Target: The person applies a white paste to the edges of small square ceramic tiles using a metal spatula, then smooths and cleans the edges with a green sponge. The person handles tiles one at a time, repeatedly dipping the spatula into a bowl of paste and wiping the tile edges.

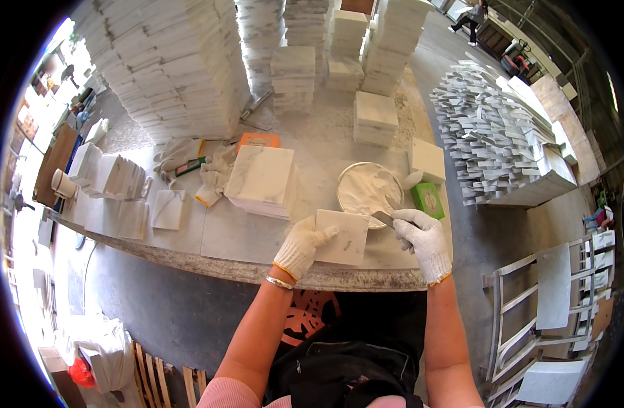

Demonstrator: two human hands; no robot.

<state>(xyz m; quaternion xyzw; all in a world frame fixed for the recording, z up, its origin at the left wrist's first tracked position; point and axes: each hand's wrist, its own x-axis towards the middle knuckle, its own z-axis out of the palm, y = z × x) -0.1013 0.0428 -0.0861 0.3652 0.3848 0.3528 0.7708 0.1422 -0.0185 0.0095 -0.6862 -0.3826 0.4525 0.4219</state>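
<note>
My left hand [300,248], in a white knit glove, grips the left edge of a square white marble tile [344,238] with grey veins near the table's front edge. My right hand [424,241], gloved too, is closed round a small flat putty knife [383,218]. Its blade points left over the tile's upper right corner. Just beyond the tile is a round pan [340,193] of white paste [368,187]. A stack of marble tiles [261,178] stands left of the pan. Beside the pan on the right lies a green box [429,200].
Tall tile stacks [183,75] rise at the back left; a shorter stack [375,119] stands behind the pan. Loose gloves [217,173] and an orange box [259,140] lie left. Thin stone strips [485,129] are piled on the right, with a metal rack [512,319] nearer.
</note>
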